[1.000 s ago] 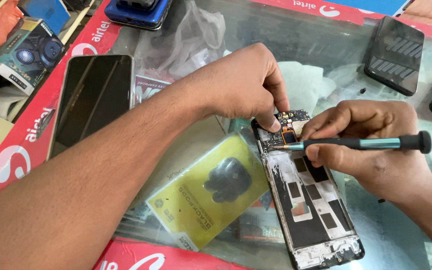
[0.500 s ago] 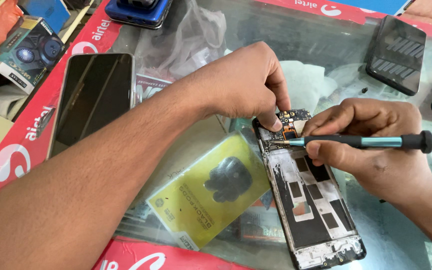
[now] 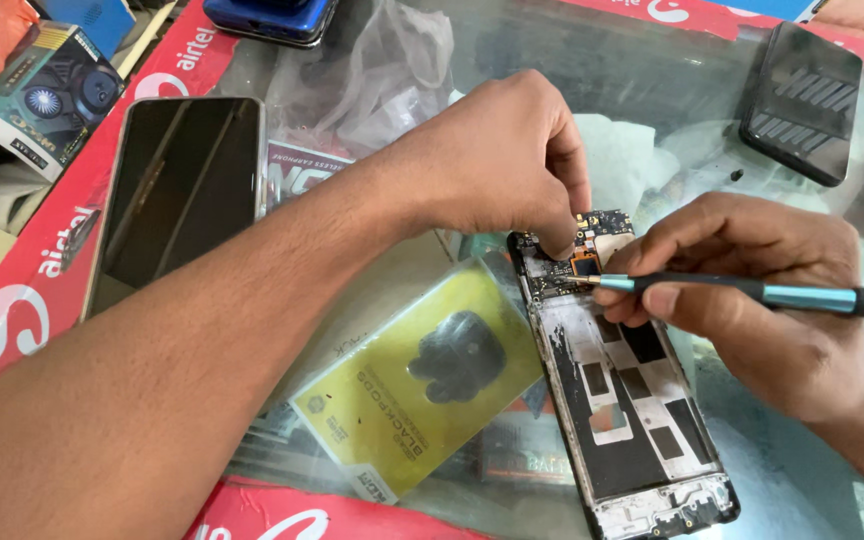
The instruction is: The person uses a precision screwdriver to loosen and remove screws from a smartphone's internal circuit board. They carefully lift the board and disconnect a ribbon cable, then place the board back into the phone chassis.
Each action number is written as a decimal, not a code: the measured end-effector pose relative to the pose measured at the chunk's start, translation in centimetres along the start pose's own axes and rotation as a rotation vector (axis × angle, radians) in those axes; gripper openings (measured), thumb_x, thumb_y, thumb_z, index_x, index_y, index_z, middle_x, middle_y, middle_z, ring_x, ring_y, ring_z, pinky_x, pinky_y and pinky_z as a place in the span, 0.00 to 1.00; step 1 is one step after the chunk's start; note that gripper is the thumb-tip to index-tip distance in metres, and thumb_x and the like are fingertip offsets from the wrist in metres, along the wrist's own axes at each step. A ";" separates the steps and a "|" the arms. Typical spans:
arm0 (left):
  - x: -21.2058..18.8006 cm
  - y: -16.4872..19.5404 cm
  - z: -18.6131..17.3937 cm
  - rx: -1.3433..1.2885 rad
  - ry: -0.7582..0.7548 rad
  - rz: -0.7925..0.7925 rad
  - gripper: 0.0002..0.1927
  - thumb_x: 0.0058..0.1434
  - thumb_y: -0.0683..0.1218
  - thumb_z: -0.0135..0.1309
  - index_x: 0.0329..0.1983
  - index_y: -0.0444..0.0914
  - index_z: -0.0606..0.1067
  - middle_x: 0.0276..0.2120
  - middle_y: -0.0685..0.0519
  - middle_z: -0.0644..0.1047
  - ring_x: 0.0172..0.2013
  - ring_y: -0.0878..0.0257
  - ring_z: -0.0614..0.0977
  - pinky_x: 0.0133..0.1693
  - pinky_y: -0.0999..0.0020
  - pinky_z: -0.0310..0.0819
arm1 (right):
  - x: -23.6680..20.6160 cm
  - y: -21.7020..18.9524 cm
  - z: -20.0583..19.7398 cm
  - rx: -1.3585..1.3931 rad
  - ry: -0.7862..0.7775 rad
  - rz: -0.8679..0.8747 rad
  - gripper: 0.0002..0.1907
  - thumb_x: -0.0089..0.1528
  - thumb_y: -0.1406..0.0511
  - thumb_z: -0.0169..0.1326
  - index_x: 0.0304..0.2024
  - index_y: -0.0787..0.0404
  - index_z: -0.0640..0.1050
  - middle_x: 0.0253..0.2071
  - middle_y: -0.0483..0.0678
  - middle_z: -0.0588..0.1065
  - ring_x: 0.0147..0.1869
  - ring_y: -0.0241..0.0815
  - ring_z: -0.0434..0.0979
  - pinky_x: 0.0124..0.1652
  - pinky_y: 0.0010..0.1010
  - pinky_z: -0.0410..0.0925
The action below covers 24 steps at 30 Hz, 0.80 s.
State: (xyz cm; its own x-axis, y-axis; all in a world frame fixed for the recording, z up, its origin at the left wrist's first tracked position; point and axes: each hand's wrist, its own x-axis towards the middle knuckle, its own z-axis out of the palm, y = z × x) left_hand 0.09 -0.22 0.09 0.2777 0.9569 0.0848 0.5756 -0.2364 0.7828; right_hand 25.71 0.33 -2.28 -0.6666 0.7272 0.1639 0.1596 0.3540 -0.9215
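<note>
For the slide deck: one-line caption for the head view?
Left hand steadies opened phone; right hand holds screwdriver at its circuit board.

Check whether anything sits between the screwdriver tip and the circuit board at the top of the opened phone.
Nothing visible does. The screwdriver in the right hand reaches the circuit board directly; the left hand presses beside the tip, not across it.

An opened smartphone lies flat on the glass table, back cover off, its length running from the upper middle down toward the lower right. Its inner frame is pale metal with black rectangular patches, and a small circuit board with copper-coloured parts sits at the top end. A precision screwdriver with a teal shaft and black end lies nearly level, its tip touching that circuit board.
</note>
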 end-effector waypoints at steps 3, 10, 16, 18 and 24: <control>0.0 0.0 -0.1 -0.065 0.009 0.033 0.11 0.34 0.42 0.68 0.24 0.38 0.83 0.21 0.54 0.83 0.23 0.68 0.83 0.27 0.71 0.76 | -0.2 -0.4 0.2 -0.224 0.001 -0.019 0.08 0.58 0.74 0.60 0.40 0.71 0.79 0.38 0.57 0.82 0.41 0.44 0.88 0.41 0.33 0.80; 0.1 -0.2 0.1 -0.213 -0.004 0.082 0.11 0.33 0.39 0.68 0.24 0.36 0.82 0.21 0.54 0.82 0.22 0.69 0.82 0.25 0.72 0.75 | -0.5 -0.8 0.7 -0.288 0.059 -0.028 0.07 0.59 0.73 0.62 0.37 0.67 0.76 0.40 0.56 0.84 0.44 0.41 0.88 0.44 0.30 0.79; 0.0 -0.2 0.0 -0.216 -0.012 0.106 0.11 0.33 0.39 0.68 0.24 0.36 0.82 0.21 0.55 0.82 0.22 0.69 0.82 0.25 0.73 0.75 | -0.5 -0.8 0.8 -0.293 0.071 -0.004 0.07 0.58 0.75 0.62 0.36 0.68 0.76 0.41 0.57 0.84 0.44 0.43 0.88 0.45 0.31 0.81; 0.0 -0.2 0.0 -0.216 -0.015 0.110 0.12 0.33 0.39 0.69 0.24 0.36 0.81 0.21 0.55 0.82 0.22 0.69 0.82 0.25 0.73 0.75 | -0.5 -0.7 0.7 -0.278 0.068 0.046 0.07 0.57 0.75 0.62 0.36 0.68 0.77 0.41 0.57 0.84 0.44 0.43 0.88 0.44 0.32 0.81; 0.0 0.1 -0.1 -0.215 -0.017 0.116 0.12 0.34 0.38 0.69 0.24 0.36 0.81 0.21 0.55 0.82 0.23 0.69 0.83 0.26 0.73 0.76 | -0.5 -0.5 0.6 -0.271 0.067 -0.004 0.07 0.58 0.74 0.61 0.37 0.67 0.76 0.40 0.56 0.84 0.44 0.41 0.88 0.45 0.30 0.80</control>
State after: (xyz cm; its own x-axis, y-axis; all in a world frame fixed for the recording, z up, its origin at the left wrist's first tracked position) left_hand 0.05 -0.24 0.19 0.3463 0.9220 0.1733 0.3623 -0.3019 0.8818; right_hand 25.52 -0.52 -2.08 -0.6197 0.7593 0.1986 0.3521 0.4951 -0.7943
